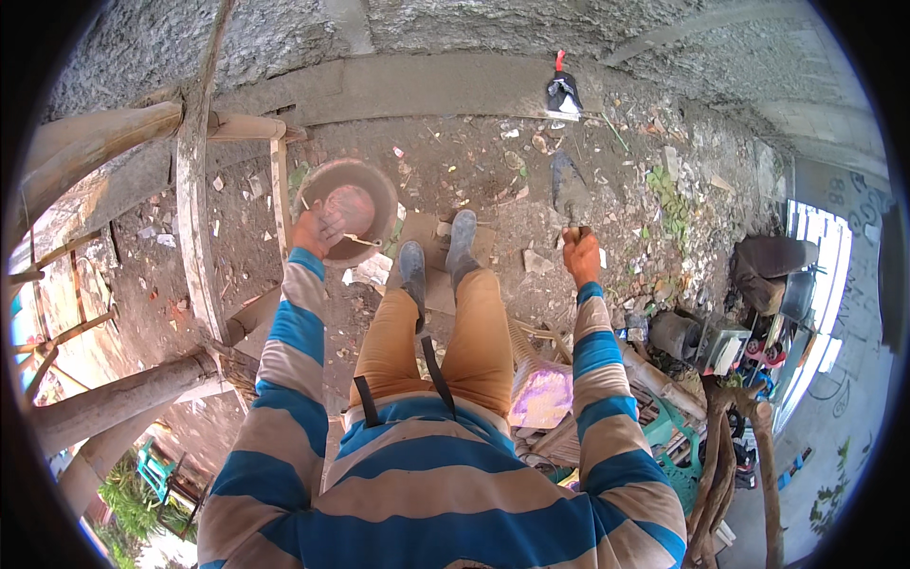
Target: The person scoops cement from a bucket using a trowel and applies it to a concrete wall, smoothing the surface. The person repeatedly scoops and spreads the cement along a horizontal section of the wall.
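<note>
My left hand [319,229] is closed at the near-left side of a round, dirty brown bucket [384,190], on its thin handle. Inside the bucket lies a reddish, rounded patch whose nature I cannot make out. Out to the right, my right hand [581,256] is closed in a fist around the handle of a trowel [571,194]. The trowel's greyish, mud-coloured blade points away from me and blends with the ground; its handle is mostly hidden in my fingers.
Wooden scaffold poles [194,209] stand at the left. A rough wall [455,33] with a cement ledge [417,90] runs along the far side. Near the ledge's right end sits a black bag [563,93]. Rubble covers the ground; clutter, a green plastic chair [678,465] and branches [763,474] fill the right.
</note>
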Tool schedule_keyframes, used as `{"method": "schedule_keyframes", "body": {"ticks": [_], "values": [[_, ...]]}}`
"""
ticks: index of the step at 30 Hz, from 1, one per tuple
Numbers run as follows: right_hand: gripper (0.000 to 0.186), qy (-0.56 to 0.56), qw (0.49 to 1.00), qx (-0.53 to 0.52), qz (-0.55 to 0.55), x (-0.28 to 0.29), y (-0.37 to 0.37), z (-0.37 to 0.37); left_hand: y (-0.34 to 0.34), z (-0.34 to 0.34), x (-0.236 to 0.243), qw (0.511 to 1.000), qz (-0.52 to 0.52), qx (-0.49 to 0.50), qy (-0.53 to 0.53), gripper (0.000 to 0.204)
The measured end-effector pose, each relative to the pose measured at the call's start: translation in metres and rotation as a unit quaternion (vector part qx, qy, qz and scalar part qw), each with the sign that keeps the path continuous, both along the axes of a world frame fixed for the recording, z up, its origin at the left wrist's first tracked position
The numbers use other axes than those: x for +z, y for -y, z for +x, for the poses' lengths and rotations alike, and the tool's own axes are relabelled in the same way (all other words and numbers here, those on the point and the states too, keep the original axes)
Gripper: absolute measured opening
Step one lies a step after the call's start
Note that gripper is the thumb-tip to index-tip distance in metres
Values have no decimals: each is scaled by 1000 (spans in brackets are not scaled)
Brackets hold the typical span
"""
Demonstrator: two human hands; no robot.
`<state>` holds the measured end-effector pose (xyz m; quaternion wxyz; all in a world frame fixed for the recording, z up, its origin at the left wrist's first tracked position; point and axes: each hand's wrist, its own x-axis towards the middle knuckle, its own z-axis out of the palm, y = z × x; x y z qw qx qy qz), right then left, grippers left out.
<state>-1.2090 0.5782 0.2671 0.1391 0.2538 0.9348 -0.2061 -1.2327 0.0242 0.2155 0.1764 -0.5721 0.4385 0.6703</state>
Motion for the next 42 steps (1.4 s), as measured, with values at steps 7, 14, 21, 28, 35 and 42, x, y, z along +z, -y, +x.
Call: {"method": "schedule_keyframes", "body": {"ticks": [7, 14, 21, 28, 35, 42], "values": [[39, -68, 997, 23, 0, -121, -22, -158, -1, -100, -75, 992, -79, 84, 42, 32], [35, -21, 997, 52, -62, -296, -24, -272, -33, -130, -204, 989, -89, 107, 40, 20], [33, -36, 970, 195, 140, -375, 14, -428, -53, -76, -312, 951, -282, -107, 65, 32], [37, -18, 931, 264, 252, -448, 9, -551, -43, -92, -381, 715, -662, -224, -4, 69], [39, -10, 889, 356, 288, -487, -19, -596, 11, -128, -367, 667, -685, -249, -152, 70], [40, -45, 833, 475, 281, -360, -115, -549, 39, -117, -342, 716, -665, -165, -133, 54]]}}
